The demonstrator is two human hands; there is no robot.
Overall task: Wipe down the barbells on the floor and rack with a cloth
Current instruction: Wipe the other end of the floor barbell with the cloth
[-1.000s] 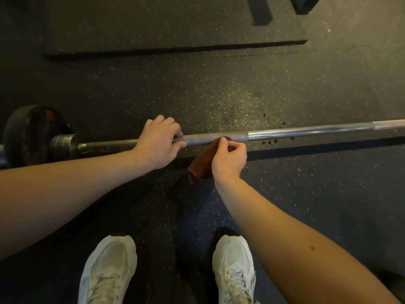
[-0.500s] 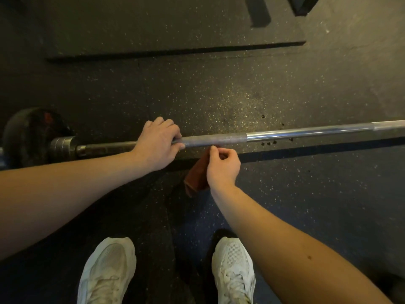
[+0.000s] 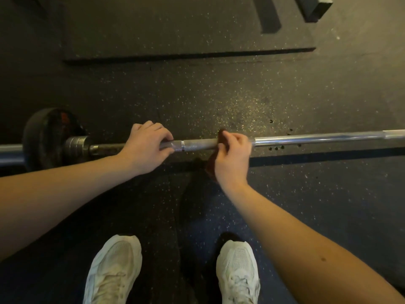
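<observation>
**Op:** Where's the bar?

**Eng:** The barbell (image 3: 306, 139) lies flat on the speckled rubber floor (image 3: 197, 95). It runs left to right across the view, beyond your white shoes (image 3: 114, 270). There's a black plate (image 3: 43, 137) on the left end, with a steel collar (image 3: 75, 145) just inside it. The right end runs out of frame.

**Op:** Left hand?

**Eng:** Your left hand (image 3: 145, 148) is on the shaft, right of the collar. The fingers are curled over the top and the thumb is on the near side, so you're gripping the bar itself.

**Op:** Right hand?

**Eng:** Your right hand (image 3: 233, 159) is near the left one, with a stretch of bare knurled shaft between them. The fingers are curled and hold the reddish-brown cloth (image 3: 221, 134) against the bar. The cloth comes over the top of the shaft at your fingertips, and a fold hangs below the bar by the heel of your hand. I can't tell if it wraps fully round.

**Op:** Anything else?

**Eng:** The shaft right of that hand is smooth and shiny. There are a few dark drops (image 3: 276, 148) on the floor just beside the bar. A raised black mat (image 3: 175, 29) sits further out, its edge roughly parallel to the bar.
</observation>
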